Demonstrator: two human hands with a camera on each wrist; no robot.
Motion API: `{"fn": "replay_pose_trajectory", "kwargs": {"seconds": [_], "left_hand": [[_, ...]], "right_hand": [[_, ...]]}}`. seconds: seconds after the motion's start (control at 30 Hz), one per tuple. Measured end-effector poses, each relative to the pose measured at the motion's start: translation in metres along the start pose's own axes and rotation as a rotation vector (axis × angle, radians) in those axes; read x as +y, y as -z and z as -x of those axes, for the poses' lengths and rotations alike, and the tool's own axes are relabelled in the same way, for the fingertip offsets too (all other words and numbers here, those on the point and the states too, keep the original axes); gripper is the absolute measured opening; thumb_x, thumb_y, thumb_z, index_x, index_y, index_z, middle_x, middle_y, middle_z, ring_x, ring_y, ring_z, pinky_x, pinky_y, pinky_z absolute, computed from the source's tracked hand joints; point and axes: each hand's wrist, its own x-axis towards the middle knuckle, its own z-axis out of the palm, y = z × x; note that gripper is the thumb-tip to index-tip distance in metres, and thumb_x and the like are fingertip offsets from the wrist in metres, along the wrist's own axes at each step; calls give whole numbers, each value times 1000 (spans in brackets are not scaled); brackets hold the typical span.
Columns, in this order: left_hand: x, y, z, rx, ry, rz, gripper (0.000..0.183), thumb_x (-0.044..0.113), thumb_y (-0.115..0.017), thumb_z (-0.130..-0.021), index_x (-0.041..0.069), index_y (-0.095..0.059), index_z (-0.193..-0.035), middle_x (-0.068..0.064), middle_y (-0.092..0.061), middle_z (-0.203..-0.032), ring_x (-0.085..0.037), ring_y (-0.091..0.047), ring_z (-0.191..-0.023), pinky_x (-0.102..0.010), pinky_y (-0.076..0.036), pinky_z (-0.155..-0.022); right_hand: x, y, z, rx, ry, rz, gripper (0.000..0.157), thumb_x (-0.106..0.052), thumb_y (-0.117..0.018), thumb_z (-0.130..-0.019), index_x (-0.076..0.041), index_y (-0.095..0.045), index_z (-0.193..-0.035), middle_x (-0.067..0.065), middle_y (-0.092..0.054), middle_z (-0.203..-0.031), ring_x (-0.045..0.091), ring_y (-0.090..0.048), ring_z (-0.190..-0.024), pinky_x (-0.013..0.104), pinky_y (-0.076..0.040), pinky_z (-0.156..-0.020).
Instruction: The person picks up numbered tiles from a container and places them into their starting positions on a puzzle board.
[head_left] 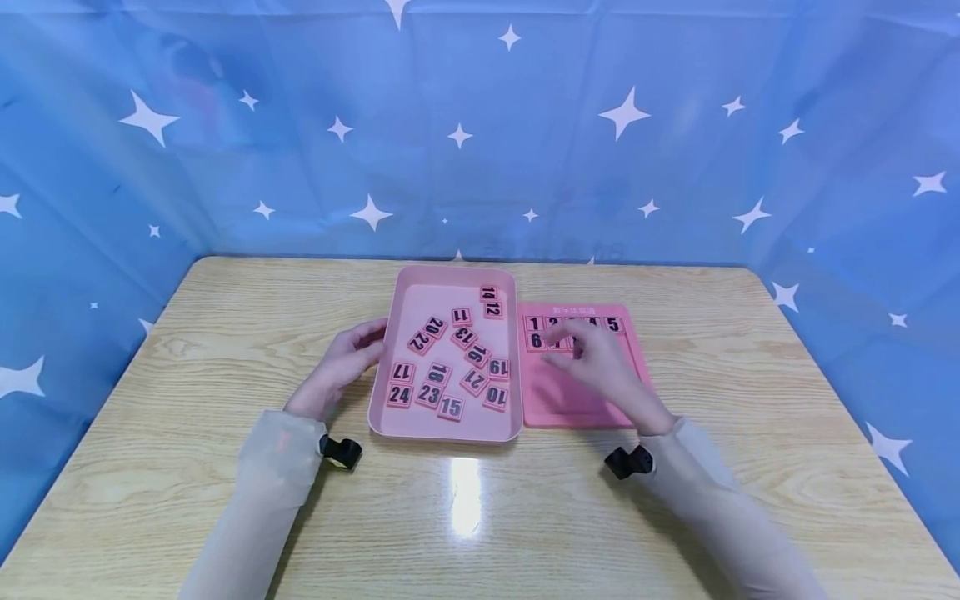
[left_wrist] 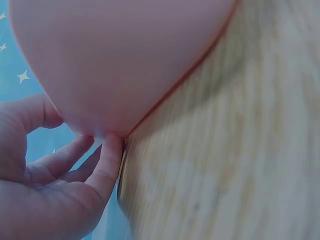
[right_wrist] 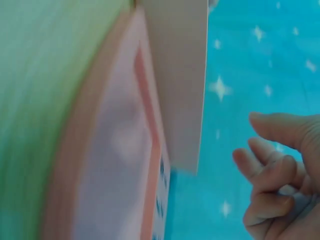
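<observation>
My left hand [head_left: 339,364] rests against the outer left wall of a shallow pink tray [head_left: 446,440]; in the left wrist view, the thumb and fingertips touch the tray's outside [left_wrist: 125,65]. Several pink number tiles, such as tile 24 [head_left: 399,396] and tile 15 [head_left: 451,407], lie scattered in it at various angles. My right hand [head_left: 600,362] hovers over a pink number-puzzle board [head_left: 551,400]. Its thumb and fingers stand apart with nothing visible between them. Tiles 1 to 5 form the board's top row; tile 6 [head_left: 536,341] starts the second, which my hand partly hides.
Tray and board stand side by side on a wooden table [head_left: 225,333]. Behind it hangs a blue curtain [head_left: 465,183] with white stars. Each wrist wears a small black camera, such as the left wrist's camera [head_left: 341,452].
</observation>
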Motion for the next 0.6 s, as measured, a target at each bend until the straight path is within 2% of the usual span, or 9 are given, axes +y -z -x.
{"fn": "replay_pose_trajectory", "kwargs": {"seconds": [0.1, 0.2, 0.37, 0.6], "left_hand": [[0, 0, 0, -4, -14, 3, 51, 4, -47, -93, -4, -34, -142, -23, -41, -138, -32, -42, -122, -29, -45, -95], [0, 0, 0, -8, -24, 2, 51, 4, -46, -93, -5, -33, -142, -24, -41, -137, -32, -42, -122, -24, -46, -92], [0, 0, 0, -15, -34, 2, 50, 3, -45, -94, -6, -33, -141, -26, -41, -137, -33, -42, -122, -23, -45, -91], [0, 1, 1, -10, -19, 5, 51, 4, -47, -93, -5, -33, -142, -25, -41, -138, -33, -41, -122, -25, -45, -94]], "right_hand": [[-13, -14, 1, -8, 77, -104, 22, 3, -74, -74, 3, -66, -95, 14, -68, -90, 6, -33, -44, 19, -30, -39], [-22, -27, 3, -49, 102, -147, 21, 3, -73, -75, 3, -66, -95, 13, -68, -90, 3, -31, -42, 18, -28, -36], [-31, -42, 6, -152, 44, -70, 21, -6, -73, -77, -1, -68, -97, 8, -69, -90, 5, -42, -52, 20, -38, -44], [-37, -58, 8, -216, -49, 47, 24, -12, -78, -73, -6, -70, -95, 3, -69, -86, 10, -57, -69, 24, -48, -61]]}}
